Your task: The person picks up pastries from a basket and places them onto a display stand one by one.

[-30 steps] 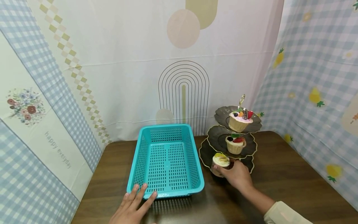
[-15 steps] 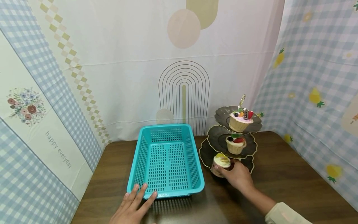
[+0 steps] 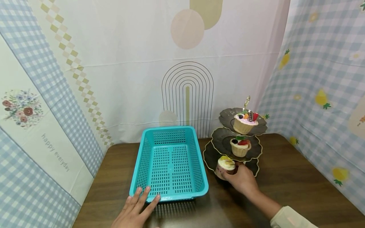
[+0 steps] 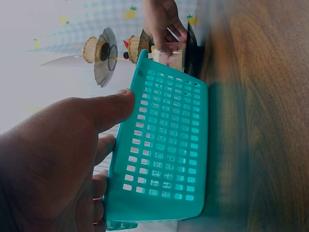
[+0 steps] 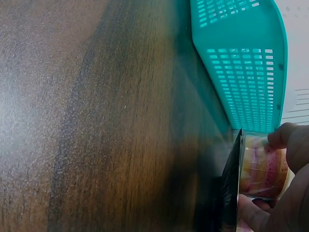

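My right hand [image 3: 243, 180] grips a clear cup of layered cake [image 3: 225, 167], its thumb on one side and fingers around the other. White cream and yellow slices top the cup. Pink and yellow layers show through the cup of cake [image 5: 263, 166] in the right wrist view. It sits upright on the bottom plate [image 3: 209, 156] of a three-tier stand. My left hand [image 3: 134, 210] rests on the near rim of a turquoise plastic basket [image 3: 203, 186], fingers spread and fairly straight. In the left wrist view my left thumb lies along the rim of the basket [image 4: 161, 135].
A tart with red fruit [image 3: 240, 147] sits on the stand's middle plate [image 3: 220, 139]. The top plate [image 3: 226, 115] bears a pink-cream tart [image 3: 244, 123], with a gold ring handle [image 3: 246, 102] above. The brown wooden table [image 3: 288, 177] meets patterned cloths at its back and sides.
The cup of cake has shifted very slightly to the right in my right hand. The flowered cloth panel at the left has moved a little leftward. My left hand and the basket stay put.
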A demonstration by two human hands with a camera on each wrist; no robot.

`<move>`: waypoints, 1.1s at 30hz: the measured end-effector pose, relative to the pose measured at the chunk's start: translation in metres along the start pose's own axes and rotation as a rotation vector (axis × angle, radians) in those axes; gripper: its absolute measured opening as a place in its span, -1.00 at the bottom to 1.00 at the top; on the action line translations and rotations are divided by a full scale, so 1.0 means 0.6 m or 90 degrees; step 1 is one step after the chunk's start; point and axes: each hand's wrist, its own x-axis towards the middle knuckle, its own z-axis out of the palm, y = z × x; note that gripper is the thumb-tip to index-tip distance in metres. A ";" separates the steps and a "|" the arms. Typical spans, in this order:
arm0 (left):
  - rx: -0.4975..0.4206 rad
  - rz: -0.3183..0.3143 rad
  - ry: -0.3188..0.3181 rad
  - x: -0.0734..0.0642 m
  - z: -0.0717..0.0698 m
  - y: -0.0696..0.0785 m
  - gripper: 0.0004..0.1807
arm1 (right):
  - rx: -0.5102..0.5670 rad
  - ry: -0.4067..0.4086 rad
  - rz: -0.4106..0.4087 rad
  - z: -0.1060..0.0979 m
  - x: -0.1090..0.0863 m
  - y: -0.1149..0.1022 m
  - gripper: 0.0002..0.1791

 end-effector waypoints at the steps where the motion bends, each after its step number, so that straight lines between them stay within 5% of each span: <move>1: 0.000 0.002 -0.003 0.000 -0.001 0.000 0.02 | 0.000 0.000 0.000 0.000 0.000 0.000 -0.34; 24: 0.011 0.004 0.023 -0.002 0.001 0.001 0.02 | 0.033 -0.011 0.039 0.001 -0.005 0.005 -0.43; 33: 0.015 0.010 0.034 -0.001 0.003 0.002 0.00 | 0.011 0.018 -0.035 0.002 -0.007 0.007 -0.83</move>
